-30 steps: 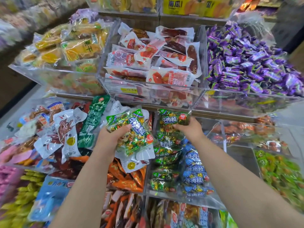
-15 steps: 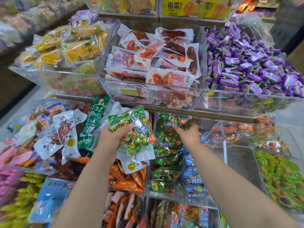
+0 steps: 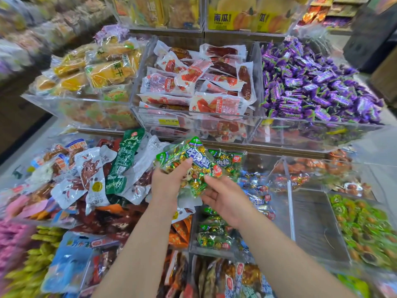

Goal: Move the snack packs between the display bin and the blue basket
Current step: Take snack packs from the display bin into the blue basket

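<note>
The green snack pack (image 3: 193, 162) was pinched by the left hand (image 3: 166, 186), the thumb laid across its printed face and the fingers hidden behind it. It was held tilted above the clear display bin (image 3: 289, 207), top edge up and away. The right hand (image 3: 225, 198) was spread, palm up, just beside the pack's lower right corner; contact could not be told. The blue basket was not seen, so the left hand was judged the likelier carrier.

Bright, even shop light; glare on clear wrappers, edges blurred and bowed by wide-angle lens.
</note>
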Motion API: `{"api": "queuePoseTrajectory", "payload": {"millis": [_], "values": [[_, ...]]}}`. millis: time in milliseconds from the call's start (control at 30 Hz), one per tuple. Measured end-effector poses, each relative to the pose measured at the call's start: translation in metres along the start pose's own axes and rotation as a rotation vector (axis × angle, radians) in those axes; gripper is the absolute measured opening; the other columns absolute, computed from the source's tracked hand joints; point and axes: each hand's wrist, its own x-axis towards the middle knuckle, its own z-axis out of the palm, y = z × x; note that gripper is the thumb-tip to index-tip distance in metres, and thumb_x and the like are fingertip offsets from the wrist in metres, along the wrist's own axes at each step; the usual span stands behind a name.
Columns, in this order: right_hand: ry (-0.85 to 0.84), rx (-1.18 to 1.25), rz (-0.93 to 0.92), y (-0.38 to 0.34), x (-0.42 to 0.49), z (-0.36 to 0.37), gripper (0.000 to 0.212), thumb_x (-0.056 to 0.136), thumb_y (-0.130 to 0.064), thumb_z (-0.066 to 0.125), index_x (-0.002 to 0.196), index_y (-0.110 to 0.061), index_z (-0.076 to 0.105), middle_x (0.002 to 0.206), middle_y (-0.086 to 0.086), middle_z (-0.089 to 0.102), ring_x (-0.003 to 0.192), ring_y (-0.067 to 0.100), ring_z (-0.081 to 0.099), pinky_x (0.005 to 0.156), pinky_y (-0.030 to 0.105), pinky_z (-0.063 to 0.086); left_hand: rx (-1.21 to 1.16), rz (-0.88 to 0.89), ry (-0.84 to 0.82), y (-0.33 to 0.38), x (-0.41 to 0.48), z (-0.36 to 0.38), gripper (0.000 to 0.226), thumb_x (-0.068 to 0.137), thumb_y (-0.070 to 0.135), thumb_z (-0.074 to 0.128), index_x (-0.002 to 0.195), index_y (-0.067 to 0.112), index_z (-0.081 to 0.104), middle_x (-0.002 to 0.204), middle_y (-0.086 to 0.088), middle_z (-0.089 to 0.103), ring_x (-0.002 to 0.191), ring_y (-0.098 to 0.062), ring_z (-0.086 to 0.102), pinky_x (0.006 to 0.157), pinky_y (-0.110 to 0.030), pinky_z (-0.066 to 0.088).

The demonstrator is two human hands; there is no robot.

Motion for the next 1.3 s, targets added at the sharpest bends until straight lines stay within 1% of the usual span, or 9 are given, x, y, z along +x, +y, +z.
{"api": "queuePoseTrajectory", "payload": {"millis": [133,267,400,533,667,867,1000,1167,1300], "values": [[0.061,0.083,-0.090,0.002,0.001,-0.008,0.023,0.079,-0.017,0.073,0.079,-0.013,0.050,0.057,-0.006,0.055,0.052,0.008,0.056,0.059,0.024,0.052,0.027,0.015,-0.021,0.001,-0.004,0.008,0.127,0.029,0.057,0.090,0.140,0.018,0.040,0.136,-0.011,0.054,0.118,-0.030,0.057,0.096,-0.051,0.048],[0.111,0.103,-0.278,-0.023,-0.003,-0.037,0.026,0.074,-0.018,0.072,0.093,-0.013,0.056,0.075,-0.003,0.065,0.067,0.011,0.062,0.067,0.029,0.056,0.025,-0.010,0.023,0.001,0.005,-0.007,0.100,0.071,0.046,0.078,0.150,0.017,0.025,0.150,0.000,0.036,0.133,-0.022,0.039,0.101,-0.037,0.036],[0.311,-0.266,-0.375,-0.043,0.012,-0.081,0.010,0.083,-0.018,0.070,0.086,-0.021,0.060,0.089,0.002,0.061,0.082,0.016,0.061,0.079,0.031,0.050,0.114,0.004,0.124,0.008,0.014,-0.028,0.055,0.087,0.042,0.065,0.132,0.015,0.049,0.144,0.000,0.043,0.109,-0.024,0.057,0.085,-0.037,0.052],[0.313,-0.575,-0.338,-0.042,0.043,-0.087,0.016,0.083,-0.017,0.070,0.091,-0.026,0.060,0.086,-0.012,0.067,0.069,-0.006,0.062,0.060,0.008,0.047,0.098,-0.048,0.199,0.009,0.020,-0.037,0.086,0.082,0.047,0.068,0.149,0.013,0.027,0.152,-0.018,0.028,0.137,-0.041,0.028,0.107,-0.057,0.029],[0.354,-0.676,-0.305,-0.021,0.073,-0.083,0.017,0.087,-0.021,0.067,0.099,-0.021,0.055,0.087,-0.013,0.061,0.076,0.000,0.058,0.065,0.013,0.041,0.135,-0.053,0.216,0.006,0.023,-0.039,0.086,0.081,0.048,0.069,0.148,0.011,0.029,0.152,-0.020,0.027,0.137,-0.041,0.028,0.106,-0.058,0.029],[0.410,-0.812,-0.245,-0.005,0.083,-0.093,0.058,0.084,-0.029,0.070,0.130,-0.010,0.040,0.114,-0.001,0.055,0.103,0.018,0.053,0.082,0.024,0.039,0.153,-0.030,0.189,0.000,0.023,-0.035,0.083,0.081,0.049,0.069,0.147,0.014,0.032,0.146,-0.014,0.043,0.133,-0.040,0.040,0.105,-0.055,0.035],[0.453,-0.883,-0.207,0.003,0.088,-0.091,0.106,0.069,-0.036,0.082,0.147,-0.011,0.015,0.145,0.011,0.030,0.133,0.028,0.034,0.110,0.039,0.034,0.102,-0.066,0.134,-0.003,0.021,-0.031,0.079,0.076,0.048,0.073,0.141,0.016,0.042,0.141,-0.012,0.049,0.127,-0.035,0.049,0.105,-0.054,0.040],[0.508,-1.111,-0.238,0.009,0.093,-0.085,0.106,0.074,-0.054,0.070,0.148,-0.008,0.010,0.143,0.018,0.026,0.135,0.032,0.025,0.110,0.041,0.028,-0.026,-0.106,0.158,-0.005,0.018,-0.024,0.091,0.071,0.041,0.078,0.147,0.025,0.030,0.144,-0.006,0.044,0.128,-0.028,0.049,0.104,-0.051,0.041],[0.519,-1.107,-0.212,0.009,0.091,-0.083,0.111,0.073,-0.059,0.068,0.149,-0.011,0.004,0.145,0.017,0.024,0.137,0.032,0.022,0.111,0.041,0.026,0.073,-0.129,0.158,-0.005,0.015,-0.027,0.051,0.075,0.035,0.076,0.118,0.019,0.055,0.118,-0.002,0.061,0.100,-0.014,0.060,0.088,-0.044,0.051]]}}
